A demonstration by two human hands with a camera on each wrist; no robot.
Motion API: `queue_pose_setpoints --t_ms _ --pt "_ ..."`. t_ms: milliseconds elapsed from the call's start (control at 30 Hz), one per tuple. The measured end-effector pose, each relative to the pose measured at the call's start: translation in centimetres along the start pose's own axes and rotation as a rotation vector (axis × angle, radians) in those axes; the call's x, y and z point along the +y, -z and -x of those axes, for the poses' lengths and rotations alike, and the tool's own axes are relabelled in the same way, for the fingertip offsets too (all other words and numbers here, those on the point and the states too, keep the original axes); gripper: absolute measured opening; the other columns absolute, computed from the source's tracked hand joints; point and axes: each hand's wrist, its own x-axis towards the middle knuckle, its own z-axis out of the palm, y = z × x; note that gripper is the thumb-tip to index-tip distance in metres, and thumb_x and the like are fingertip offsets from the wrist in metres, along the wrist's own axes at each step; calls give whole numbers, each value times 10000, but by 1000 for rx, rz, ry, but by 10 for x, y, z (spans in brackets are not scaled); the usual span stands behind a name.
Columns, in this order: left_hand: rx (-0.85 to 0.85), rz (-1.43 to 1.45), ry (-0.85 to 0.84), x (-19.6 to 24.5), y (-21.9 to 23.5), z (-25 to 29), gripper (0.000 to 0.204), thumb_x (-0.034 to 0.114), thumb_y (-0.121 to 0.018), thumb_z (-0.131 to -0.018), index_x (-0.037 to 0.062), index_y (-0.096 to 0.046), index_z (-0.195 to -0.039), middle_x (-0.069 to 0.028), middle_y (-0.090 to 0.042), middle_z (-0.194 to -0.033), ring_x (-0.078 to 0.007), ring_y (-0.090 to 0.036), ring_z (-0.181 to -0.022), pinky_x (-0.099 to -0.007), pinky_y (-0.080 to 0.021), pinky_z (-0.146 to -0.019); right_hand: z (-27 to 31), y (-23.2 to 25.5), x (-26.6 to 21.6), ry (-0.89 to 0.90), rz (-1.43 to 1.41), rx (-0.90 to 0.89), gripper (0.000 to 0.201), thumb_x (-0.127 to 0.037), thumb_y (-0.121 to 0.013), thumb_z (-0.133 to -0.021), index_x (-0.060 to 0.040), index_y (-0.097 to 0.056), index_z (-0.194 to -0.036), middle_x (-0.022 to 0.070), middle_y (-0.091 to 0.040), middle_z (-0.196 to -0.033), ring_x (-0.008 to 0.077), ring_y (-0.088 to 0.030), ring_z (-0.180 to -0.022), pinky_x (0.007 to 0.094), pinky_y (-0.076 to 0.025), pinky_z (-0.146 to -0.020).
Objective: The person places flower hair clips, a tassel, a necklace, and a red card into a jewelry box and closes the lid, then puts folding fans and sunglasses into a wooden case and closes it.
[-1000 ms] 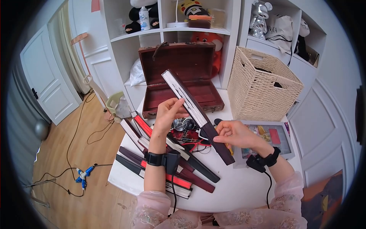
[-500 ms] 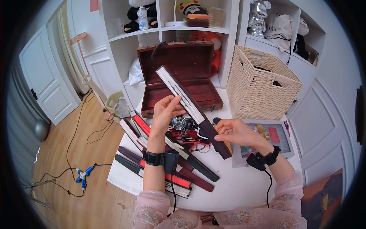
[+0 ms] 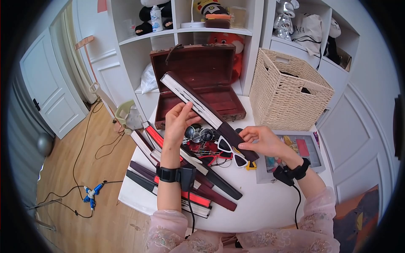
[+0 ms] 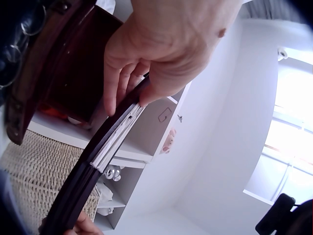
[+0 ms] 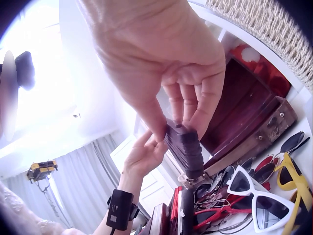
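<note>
A long folded hand fan (image 3: 202, 111), dark ribs at one end and white leaf edges along the rest, slants above the table. My left hand (image 3: 177, 123) pinches its white part between thumb and fingers. Nearer the ribbed end, my right hand (image 3: 265, 141) pinches the fan with thumb and fingertips. The right wrist view looks onto the stacked rib ends (image 5: 185, 149) under those fingertips. Below the fan lie white-framed sunglasses (image 3: 240, 160), with yellow sunglasses (image 5: 292, 171) beside them. More folded fans, including a black one (image 3: 218, 184), lie under my left forearm.
An open dark-red suitcase (image 3: 194, 65) stands behind the fan. To its right is a woven basket (image 3: 287, 97), and in front of that a clear-lidded box (image 3: 268, 177). White shelves (image 3: 143, 39) rise behind the table (image 3: 253, 211).
Both hands keep hold of the fan. Its white end has moved left and slightly up with my left hand, and the fan slants less steeply. More of the white sunglasses shows below it.
</note>
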Motion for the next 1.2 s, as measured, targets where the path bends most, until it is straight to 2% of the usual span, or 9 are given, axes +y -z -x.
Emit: queue_pose_setpoints --t_ms 167,267,433,533,833,1033,1200 --pt "13 30 -6 0 -1 0 232 197 -566 -904 -12 -589 -1004 -79 -641 -914 -137 -636 -786 -260 -550 -681 0 1 -4 -19 8 15 260 -102 -703 -772 7 -617 -992 60 -663 -824 97 -593 -759 241 -466 -729" --pt "-12 18 -7 1 0 0 228 197 -525 -928 2 -556 -1040 -82 -636 -957 -140 -637 -823 -251 -540 -699 0 2 -3 -3 50 55 240 -95 -698 -774 6 -623 -979 62 -662 -832 95 -591 -770 241 -466 -729" --pt "-49 44 18 2 1 0 233 182 -528 -924 -6 -557 -1059 -86 -637 -968 -153 -641 -840 -267 -544 -720 -1 3 1 96 176 149 182 -87 -703 -745 4 -647 -893 50 -645 -743 106 -586 -677 244 -482 -653" --pt "-70 44 15 2 1 1 230 173 -532 -921 -8 -560 -1059 -89 -636 -971 -154 -642 -849 -276 -548 -734 -2 5 4 81 208 173 173 -79 -704 -736 0 -652 -880 41 -630 -720 102 -571 -660 245 -477 -642" --pt "-46 34 -24 1 0 1 234 166 -534 -919 -16 -559 -1063 -91 -631 -980 -167 -640 -861 -292 -552 -758 -4 10 4 96 198 251 199 -79 -700 -727 -14 -655 -909 41 -625 -723 102 -574 -663 240 -473 -640" --pt "-45 64 -27 2 -1 1 241 163 -535 -918 -22 -553 -1071 -94 -626 -990 -176 -639 -870 -296 -552 -765 -8 13 8 156 243 261 201 -74 -688 -731 -13 -653 -919 44 -620 -716 109 -578 -662 247 -471 -643" --pt "-48 65 -25 3 -2 1 237 155 -540 -914 -26 -553 -1067 -95 -624 -988 -178 -639 -872 -302 -552 -772 -9 16 6 131 280 255 190 -83 -681 -735 -17 -652 -910 47 -619 -711 122 -581 -651 256 -472 -639"
